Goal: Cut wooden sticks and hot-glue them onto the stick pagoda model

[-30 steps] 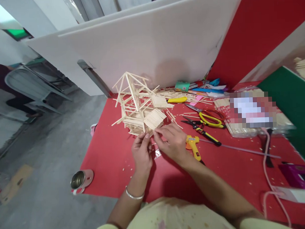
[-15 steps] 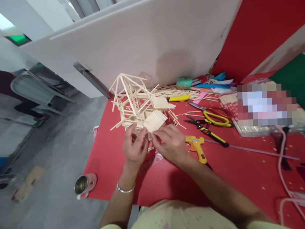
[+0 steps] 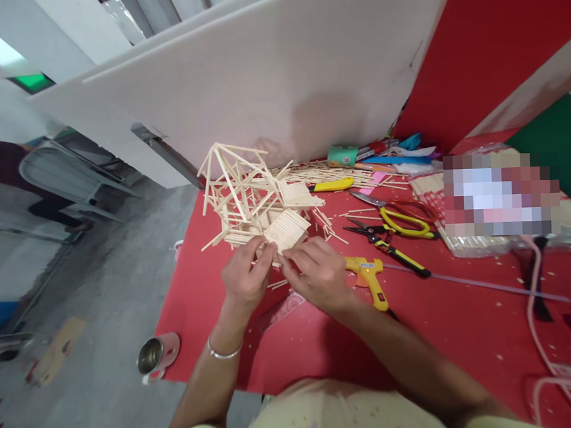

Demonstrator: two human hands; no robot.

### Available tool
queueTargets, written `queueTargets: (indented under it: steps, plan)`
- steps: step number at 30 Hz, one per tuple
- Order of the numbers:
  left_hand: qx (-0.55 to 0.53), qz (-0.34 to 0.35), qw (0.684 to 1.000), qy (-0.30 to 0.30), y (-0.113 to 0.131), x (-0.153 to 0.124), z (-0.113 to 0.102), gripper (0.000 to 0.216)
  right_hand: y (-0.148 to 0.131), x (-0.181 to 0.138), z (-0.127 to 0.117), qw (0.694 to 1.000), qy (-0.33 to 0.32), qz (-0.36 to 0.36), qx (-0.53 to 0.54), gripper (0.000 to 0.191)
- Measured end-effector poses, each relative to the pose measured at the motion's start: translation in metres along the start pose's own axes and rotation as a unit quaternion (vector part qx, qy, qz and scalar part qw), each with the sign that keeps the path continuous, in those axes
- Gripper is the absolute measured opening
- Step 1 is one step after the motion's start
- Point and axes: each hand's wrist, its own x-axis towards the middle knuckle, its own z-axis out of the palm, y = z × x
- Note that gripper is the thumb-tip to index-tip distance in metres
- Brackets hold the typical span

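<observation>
A model built of thin wooden sticks (image 3: 232,194) stands on the red table, its open frame rising to a point at the left. On its near right side is a flat slanted panel of sticks laid side by side (image 3: 287,229). My left hand (image 3: 246,273) pinches the model's near edge at the panel's lower left corner, thumb and forefinger together. Close beside it, my right hand (image 3: 317,272) has its fingers bent and its fingertips closed on the panel's lower edge. Whether a small loose stick lies between the fingertips is hidden.
A yellow glue gun (image 3: 369,278) lies right of my right hand, with black-and-yellow cutters (image 3: 390,251), scissors (image 3: 407,221) and a yellow utility knife (image 3: 334,185) beyond. Loose sticks (image 3: 328,172) lie along the white partition (image 3: 262,84). A metal mug (image 3: 158,356) is at the left edge.
My left hand has turned slightly, and its fingers have closed in toward the panel's lower corner. The right fingertips remain at the panel's edge. The whole view has shifted slightly.
</observation>
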Motion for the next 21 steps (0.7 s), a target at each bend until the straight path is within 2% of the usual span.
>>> queueTargets:
  steps: [10, 21]
  plan:
    - [-0.018, -0.012, 1.000, 0.001, 0.0039, 0.0023, 0.0013, 0.036, 0.0031, -0.0029, 0.0008, 1.000, 0.000, -0.007, 0.007, 0.003]
    - [-0.026, -0.027, 0.999, 0.011, 0.0074, 0.0018, 0.0011, 0.038, 0.0057, -0.0058, 0.0004, 1.000, 0.017, -0.004, 0.009, 0.011]
